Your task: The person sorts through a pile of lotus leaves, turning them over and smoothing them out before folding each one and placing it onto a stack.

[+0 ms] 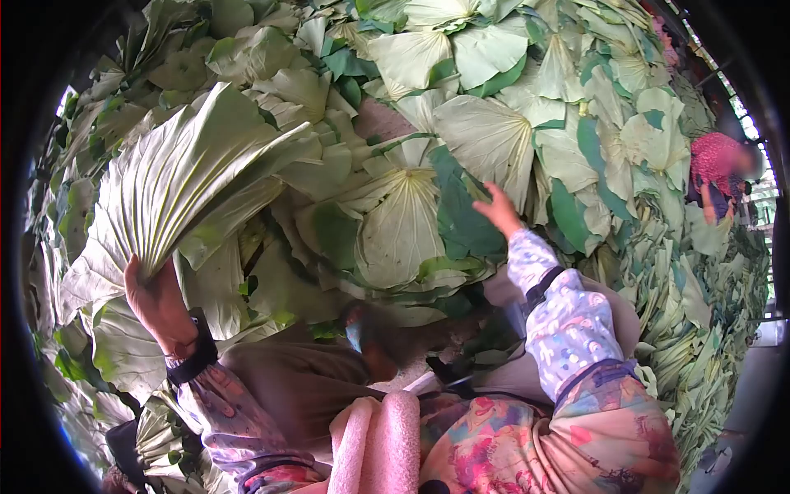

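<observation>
- From where I stand, the biggest thing is the broad heap of pale and dark green, flat, veined leaves [691, 288], spread left to right and up to the far side.
- At the far right, a co-worker in a red patterned top [714, 160] is beside the heap.
- On the left, raised over the heap, is a large pale green, fan-shaped folded leaf bundle [193, 165]; I can't count its layers. It looks light for its spread, thin and papery between firmer ribs, so I'd expect the edges to flop or tear if pulled. The gathered near end, where the ribs meet, seems the soundest place to hold.
- Farther right in the middle lies a dark green, smooth-looking leaf piece [465, 218] — likely just as easy to crease.
- The left hand [156, 303] has its fingers closed around the bundle's gathered end.
- The right hand [500, 212] is open, fingers spread, with nothing visible in it — beside the dark leaf piece, though I can't tell whether they touch.
</observation>
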A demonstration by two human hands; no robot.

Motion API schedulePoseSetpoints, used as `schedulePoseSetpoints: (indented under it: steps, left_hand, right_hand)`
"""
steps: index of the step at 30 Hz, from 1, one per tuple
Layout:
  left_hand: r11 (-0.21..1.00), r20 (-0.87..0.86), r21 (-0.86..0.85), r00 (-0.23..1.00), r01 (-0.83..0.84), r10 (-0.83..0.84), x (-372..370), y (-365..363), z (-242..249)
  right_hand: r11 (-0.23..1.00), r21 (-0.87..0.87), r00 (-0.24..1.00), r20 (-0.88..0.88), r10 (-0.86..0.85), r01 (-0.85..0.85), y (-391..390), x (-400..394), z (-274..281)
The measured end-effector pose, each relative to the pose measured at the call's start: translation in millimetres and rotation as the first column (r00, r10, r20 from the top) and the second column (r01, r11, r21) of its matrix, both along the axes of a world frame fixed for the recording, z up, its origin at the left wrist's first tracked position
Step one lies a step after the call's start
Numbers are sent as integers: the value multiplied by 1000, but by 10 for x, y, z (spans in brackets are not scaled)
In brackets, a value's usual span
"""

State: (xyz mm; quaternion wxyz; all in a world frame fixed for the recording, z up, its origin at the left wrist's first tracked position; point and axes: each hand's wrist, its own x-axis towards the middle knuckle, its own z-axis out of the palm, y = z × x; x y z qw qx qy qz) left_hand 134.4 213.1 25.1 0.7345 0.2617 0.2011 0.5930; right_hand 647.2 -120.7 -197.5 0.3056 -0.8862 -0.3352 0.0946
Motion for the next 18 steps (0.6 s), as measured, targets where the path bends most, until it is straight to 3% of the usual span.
schedulePoseSetpoints:
  steps: [1,4,7,11,12,15,18]
  left_hand:
    - [1000,-2,-5,1000,-5,5,1,-4,9]
    - [1000,-17,-14,1000,4,-4,30,28,-27]
    - [998,-76,-59,997,-33,29,107,-23,36]
    - [997,-57,-71,998,13,-17,175,-14,34]
    - [996,-52,-82,998,21,-25,207,-35,61]
    - [991,-72,-124,997,-42,33,268,-67,110]
    - [992,-64,-124,998,-14,6,256,-9,86]
  right_hand:
    - [993,-63,992,69,107,-103,82,-170,-134]
    - [949,62,951,31,308,-310,401,-521,-378]
    - [927,99,930,96,354,-363,802,-586,-546]
    - [938,-103,933,115,342,-331,1389,-404,-528]
    - [928,-157,912,188,363,-337,1496,-328,-590]
    - [873,-279,877,161,453,-400,1655,-176,-641]
    - [833,-276,850,89,519,-480,1633,-116,-534]
